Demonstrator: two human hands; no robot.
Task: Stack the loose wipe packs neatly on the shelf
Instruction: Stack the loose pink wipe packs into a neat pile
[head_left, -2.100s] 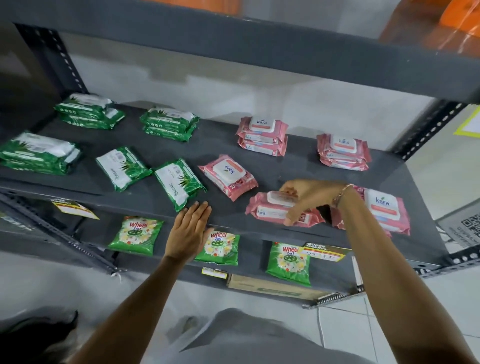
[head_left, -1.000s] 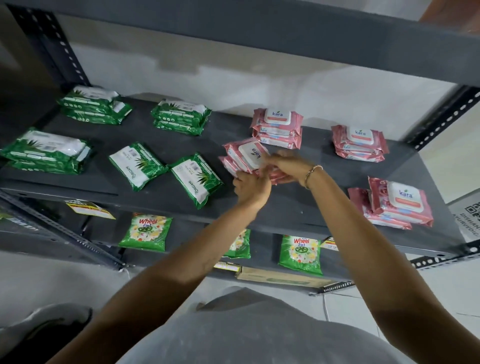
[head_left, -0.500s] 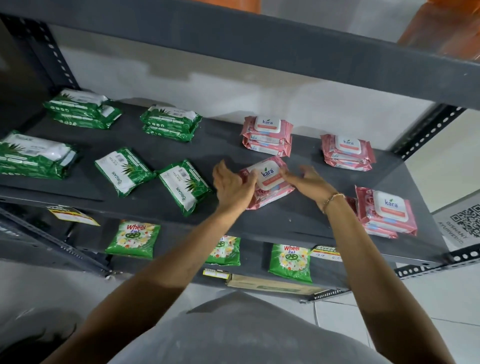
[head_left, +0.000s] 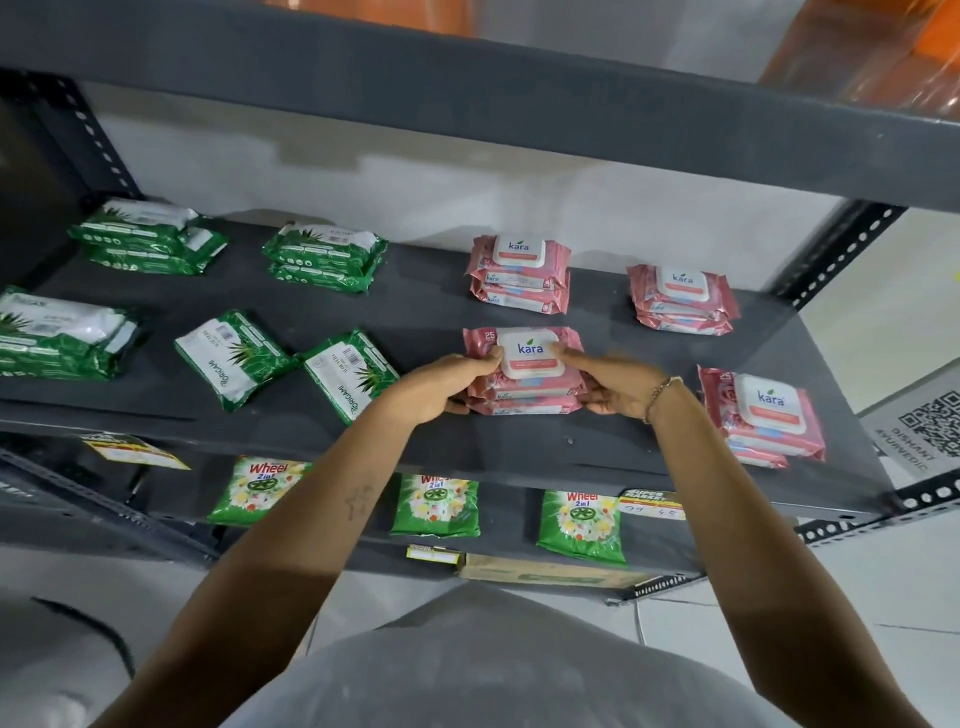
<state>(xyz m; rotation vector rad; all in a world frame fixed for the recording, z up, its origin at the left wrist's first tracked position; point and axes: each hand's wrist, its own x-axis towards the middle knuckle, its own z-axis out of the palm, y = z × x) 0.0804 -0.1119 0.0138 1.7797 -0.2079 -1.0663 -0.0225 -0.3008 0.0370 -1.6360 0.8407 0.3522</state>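
A stack of two pink wipe packs (head_left: 525, 383) lies squared up in the middle of the dark grey shelf (head_left: 415, 317). My left hand (head_left: 441, 385) grips its left side and my right hand (head_left: 608, 383) grips its right side, thumbs on the top pack's white lid. More pink stacks sit behind (head_left: 519, 274), at back right (head_left: 681, 300) and at front right (head_left: 763, 415). Two loose green wipe packs (head_left: 232, 358) (head_left: 349, 373) lie single and skewed to the left.
Green wipe stacks sit at back left (head_left: 148, 236), back centre (head_left: 324, 257) and far left (head_left: 60, 332). An upper shelf beam (head_left: 519, 104) hangs overhead. Green detergent pouches (head_left: 435, 504) hang on the shelf below. A QR sign (head_left: 930, 426) stands at right.
Both hands brought the two loose pink packs together into one stack, then turned it square to the shelf; the hands now clasp its sides instead of pressing flat beside it.
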